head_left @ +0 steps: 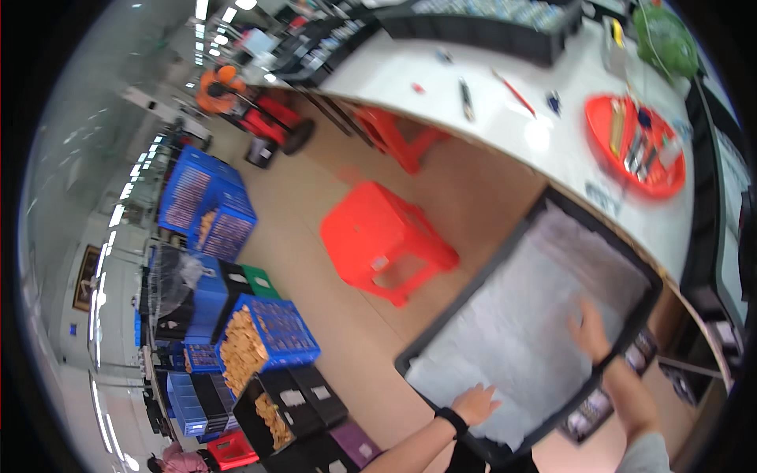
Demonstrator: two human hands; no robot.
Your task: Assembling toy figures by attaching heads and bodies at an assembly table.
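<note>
A black tray (406, 355) lies at a slant in front of me, lined with a thin whitish sheet (505, 323) that covers its bottom and is wrinkled. My left hand (475, 405), with a dark band on its wrist, rests at the tray's near left side, fingers stretched over the sheet. Farther right, my right hand (590, 335) is over the sheet too, its fingers apart and a little blurred. Neither hand holds a thing that I can see. Whether the right fingertips press on the sheet, I cannot tell.
Beyond the tray, a white table (505, 126) carries a red basket (595, 154) of small tools, a pen-like tool (466, 100) and a black bin (473, 27). A red stool (371, 229) stands on the floor. Blue crates (288, 331) and black crates (296, 402) line the left.
</note>
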